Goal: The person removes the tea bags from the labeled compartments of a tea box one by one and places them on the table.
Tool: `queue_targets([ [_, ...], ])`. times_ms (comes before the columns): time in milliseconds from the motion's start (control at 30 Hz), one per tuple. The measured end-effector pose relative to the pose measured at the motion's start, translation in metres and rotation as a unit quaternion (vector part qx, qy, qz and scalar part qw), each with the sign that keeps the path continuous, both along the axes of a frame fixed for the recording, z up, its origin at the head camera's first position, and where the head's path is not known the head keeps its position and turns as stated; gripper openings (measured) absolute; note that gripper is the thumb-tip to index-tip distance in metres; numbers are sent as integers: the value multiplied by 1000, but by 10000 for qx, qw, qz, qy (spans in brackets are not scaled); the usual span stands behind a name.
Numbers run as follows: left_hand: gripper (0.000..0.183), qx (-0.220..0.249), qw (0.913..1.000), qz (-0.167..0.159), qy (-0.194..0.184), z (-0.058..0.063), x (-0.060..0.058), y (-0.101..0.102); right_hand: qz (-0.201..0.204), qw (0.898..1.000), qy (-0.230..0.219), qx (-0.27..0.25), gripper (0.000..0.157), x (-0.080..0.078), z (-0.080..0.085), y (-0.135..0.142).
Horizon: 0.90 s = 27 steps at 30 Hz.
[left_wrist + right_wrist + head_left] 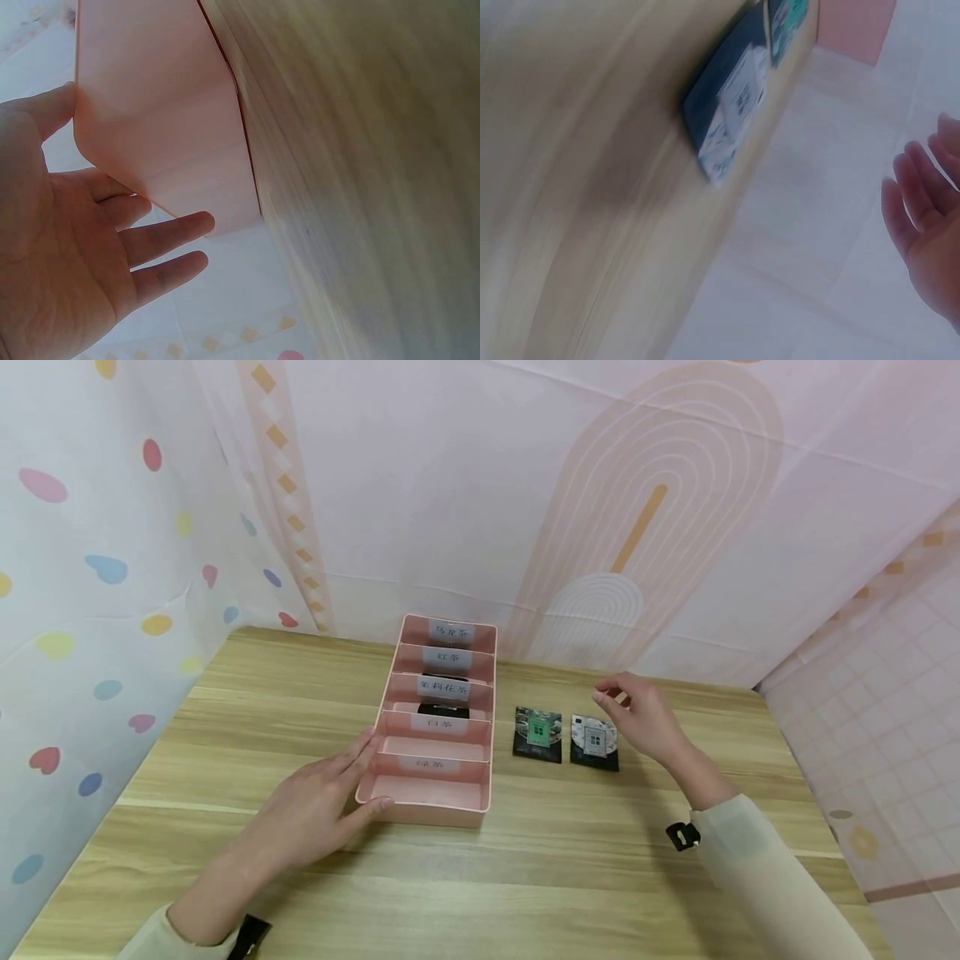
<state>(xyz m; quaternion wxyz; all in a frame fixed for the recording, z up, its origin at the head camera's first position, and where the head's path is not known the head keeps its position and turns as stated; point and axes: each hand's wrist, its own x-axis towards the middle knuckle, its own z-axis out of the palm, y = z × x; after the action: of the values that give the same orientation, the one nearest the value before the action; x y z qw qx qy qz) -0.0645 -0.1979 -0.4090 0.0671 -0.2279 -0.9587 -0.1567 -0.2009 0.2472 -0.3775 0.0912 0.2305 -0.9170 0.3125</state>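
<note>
My left hand (318, 802) rests at the front left corner of a pink divided box (442, 817), its thumb on the front rim and its fingers along the left side. In the left wrist view those fingers (169, 240) are extended beside the box wall (165, 112). My right hand (645, 718) hovers just above and right of a black-and-white tea sachet (595, 743), fingers loosely bent and holding nothing. To that sachet's left lies a black-and-green tea sachet (537, 735). In the right wrist view the right hand (930, 217) is partly cut off by the edge.
Labels in Chinese characters mark the box's several compartments, such as the white tea label (440, 724). A dark packet (442, 711) shows in the middle compartment. Behind the wooden table (570, 877) hangs a patterned cloth (420, 510), with another cloth (90, 635) on the left.
</note>
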Motion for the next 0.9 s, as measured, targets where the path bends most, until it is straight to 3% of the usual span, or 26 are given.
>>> queue_targets([
  [367,80,8,10000,-10,-3,0,-1,0,218,9985,378,-319,26,10,9,-19],
  [900,79,-33,10000,-8,-47,-2,-2,0,730,9940,743,-320,40,16,14,-46],
])
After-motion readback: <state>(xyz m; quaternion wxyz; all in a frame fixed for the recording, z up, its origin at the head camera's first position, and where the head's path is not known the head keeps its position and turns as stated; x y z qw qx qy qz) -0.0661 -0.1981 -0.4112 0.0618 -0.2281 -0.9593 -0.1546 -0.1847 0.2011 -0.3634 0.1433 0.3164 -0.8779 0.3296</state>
